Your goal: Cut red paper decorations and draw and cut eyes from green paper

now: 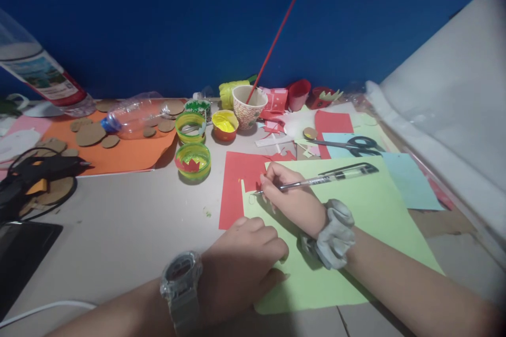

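A black-and-clear pen [332, 175] is pinched in my right hand [292, 195], its tip at a small drawn shape near the left edge of the light green paper [379, 242]. That paper overlaps a red sheet [232, 189]. My left hand [253, 255], with a clear watch at the wrist, rests on the green paper's left side. Its fingers are curled and relaxed, and whether anything lies under them is hidden. A grey scrunchie [336, 234] circles my right wrist. The pen's cap end points to the right, below black scissors [356, 145].
Behind stand a patterned cup [250, 108] with a red stick, a yellow paint cup [225, 125] and green-yellow tape rings [193, 162]. A plastic bottle [136, 118] and cardboard discs [90, 134] lie on orange paper [126, 155]. A black device [27, 258] sits at left.
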The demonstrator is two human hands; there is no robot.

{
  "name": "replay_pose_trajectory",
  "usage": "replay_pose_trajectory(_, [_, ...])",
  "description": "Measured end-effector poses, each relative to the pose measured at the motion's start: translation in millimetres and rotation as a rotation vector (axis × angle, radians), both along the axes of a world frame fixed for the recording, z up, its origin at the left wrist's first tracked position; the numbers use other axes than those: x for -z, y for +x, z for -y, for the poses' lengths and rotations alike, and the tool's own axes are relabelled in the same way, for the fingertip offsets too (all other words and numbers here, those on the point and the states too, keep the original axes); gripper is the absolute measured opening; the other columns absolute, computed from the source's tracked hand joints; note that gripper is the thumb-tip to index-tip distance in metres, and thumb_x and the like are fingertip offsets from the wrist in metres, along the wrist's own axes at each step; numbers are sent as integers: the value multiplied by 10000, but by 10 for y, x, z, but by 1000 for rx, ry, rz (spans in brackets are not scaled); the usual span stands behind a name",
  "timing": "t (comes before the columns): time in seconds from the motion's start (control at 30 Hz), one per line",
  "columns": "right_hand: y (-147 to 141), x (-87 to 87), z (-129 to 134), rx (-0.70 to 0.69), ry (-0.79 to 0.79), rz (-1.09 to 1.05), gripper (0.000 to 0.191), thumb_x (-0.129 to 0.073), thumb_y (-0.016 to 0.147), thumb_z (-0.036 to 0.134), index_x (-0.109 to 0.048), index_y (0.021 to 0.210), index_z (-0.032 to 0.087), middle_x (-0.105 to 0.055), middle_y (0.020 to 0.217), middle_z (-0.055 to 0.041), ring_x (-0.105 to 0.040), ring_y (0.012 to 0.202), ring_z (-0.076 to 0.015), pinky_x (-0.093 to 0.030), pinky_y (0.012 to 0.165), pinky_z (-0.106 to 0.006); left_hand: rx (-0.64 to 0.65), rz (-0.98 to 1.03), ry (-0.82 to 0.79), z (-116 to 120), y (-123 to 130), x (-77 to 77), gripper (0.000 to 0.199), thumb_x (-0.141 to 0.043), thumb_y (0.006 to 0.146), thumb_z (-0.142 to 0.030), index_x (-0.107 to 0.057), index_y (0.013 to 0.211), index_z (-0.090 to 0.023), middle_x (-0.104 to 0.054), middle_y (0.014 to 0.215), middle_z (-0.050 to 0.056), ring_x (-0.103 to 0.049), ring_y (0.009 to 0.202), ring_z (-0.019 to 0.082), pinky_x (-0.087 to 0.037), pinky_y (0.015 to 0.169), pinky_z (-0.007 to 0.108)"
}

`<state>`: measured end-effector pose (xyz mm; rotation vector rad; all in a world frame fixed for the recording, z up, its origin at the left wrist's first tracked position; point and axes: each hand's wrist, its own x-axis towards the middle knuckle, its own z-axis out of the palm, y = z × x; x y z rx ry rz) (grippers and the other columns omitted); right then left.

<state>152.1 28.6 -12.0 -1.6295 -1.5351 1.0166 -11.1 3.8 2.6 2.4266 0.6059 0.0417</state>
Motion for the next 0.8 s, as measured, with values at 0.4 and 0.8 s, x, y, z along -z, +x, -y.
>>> replay_pose_trajectory(0.4, [12, 44, -2, 0, -2, -15, 270, -471, 885, 331, -385, 656, 215, -426, 496, 80, -411, 427, -82, -355, 458, -219, 7, 10, 33, -1, 11, 22, 116, -572, 853, -304, -514, 859, -203, -583, 896, 4, -472, 851, 194, -360, 742, 318])
replay_pose_trajectory(0.8, [1, 51, -13, -5, -11, -111, 292, -495, 877, 381, -390, 664, 212, -444, 508, 76, -424, 441, -85, -367, 469, -224, 17, 14, 35, -5, -1, 32, 123, -550, 868, -323, -521, 884, -205, -587, 911, 10, -476, 862, 199, -359, 755, 326])
